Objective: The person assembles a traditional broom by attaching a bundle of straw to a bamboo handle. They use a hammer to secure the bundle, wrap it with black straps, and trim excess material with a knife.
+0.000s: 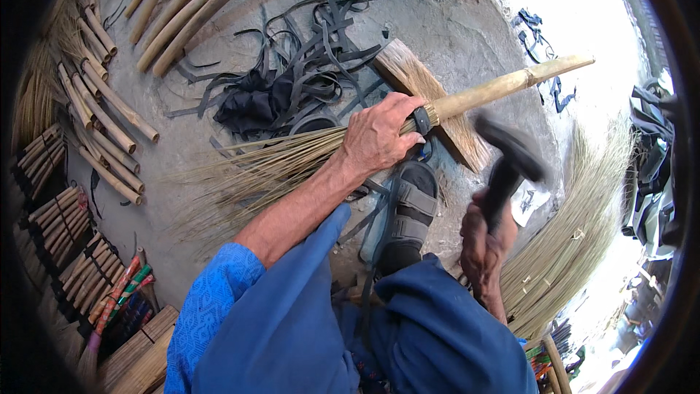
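Note:
My left hand (383,131) is closed round the neck of a grass broom, where a black rubber strip (421,120) wraps the bound stalks. The broom's bamboo handle (510,87) points to the far right, resting across a wooden block (417,76). Its loose bristles (255,175) fan out to the left under my forearm. In my right hand (487,241) is a hammer (510,152), raised to the right of the block, its dark head blurred by motion. My sandalled foot (412,208) stands just below the block.
Black rubber strips (321,58) lie tangled on the ground beyond my left hand. Bamboo handles (109,113) are piled at the left, with longer bamboo poles (204,11) at the far left. A long heap of grass stalks (569,248) lies to the right.

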Motion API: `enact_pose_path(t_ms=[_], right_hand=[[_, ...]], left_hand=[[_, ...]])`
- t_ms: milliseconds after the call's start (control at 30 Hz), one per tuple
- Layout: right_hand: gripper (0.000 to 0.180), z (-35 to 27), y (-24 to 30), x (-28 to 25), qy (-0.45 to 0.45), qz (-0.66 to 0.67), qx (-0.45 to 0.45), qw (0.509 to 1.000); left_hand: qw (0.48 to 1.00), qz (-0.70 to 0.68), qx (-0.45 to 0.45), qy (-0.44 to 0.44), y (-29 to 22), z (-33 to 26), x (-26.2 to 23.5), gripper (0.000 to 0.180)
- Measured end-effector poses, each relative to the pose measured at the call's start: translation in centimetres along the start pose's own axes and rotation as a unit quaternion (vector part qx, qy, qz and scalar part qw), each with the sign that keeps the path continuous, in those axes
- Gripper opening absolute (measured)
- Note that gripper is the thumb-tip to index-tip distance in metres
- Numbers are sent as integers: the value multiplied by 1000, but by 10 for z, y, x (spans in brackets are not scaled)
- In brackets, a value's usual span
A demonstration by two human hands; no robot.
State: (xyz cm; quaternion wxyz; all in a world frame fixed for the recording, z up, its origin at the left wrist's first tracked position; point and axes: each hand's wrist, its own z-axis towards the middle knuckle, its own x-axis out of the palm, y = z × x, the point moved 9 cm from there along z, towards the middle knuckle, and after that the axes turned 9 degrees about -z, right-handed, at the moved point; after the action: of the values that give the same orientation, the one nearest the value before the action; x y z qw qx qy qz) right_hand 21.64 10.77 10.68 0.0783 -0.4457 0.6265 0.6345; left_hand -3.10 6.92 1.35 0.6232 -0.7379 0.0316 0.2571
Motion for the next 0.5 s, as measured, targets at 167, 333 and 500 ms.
enact_pose_path(t_ms=[167, 333, 500], right_hand=[[21, 12, 2, 13, -31, -179, -126, 975], [22, 14, -22, 33, 123, -175, 19, 977], [32, 0, 14, 3, -56, -62, -111, 990]], left_hand=[[1000, 0, 6, -14, -2, -1, -1, 66], [1000, -20, -7, 2, 1, -4, 3, 66], [1000, -20, -3, -9, 4, -1, 2, 65]])
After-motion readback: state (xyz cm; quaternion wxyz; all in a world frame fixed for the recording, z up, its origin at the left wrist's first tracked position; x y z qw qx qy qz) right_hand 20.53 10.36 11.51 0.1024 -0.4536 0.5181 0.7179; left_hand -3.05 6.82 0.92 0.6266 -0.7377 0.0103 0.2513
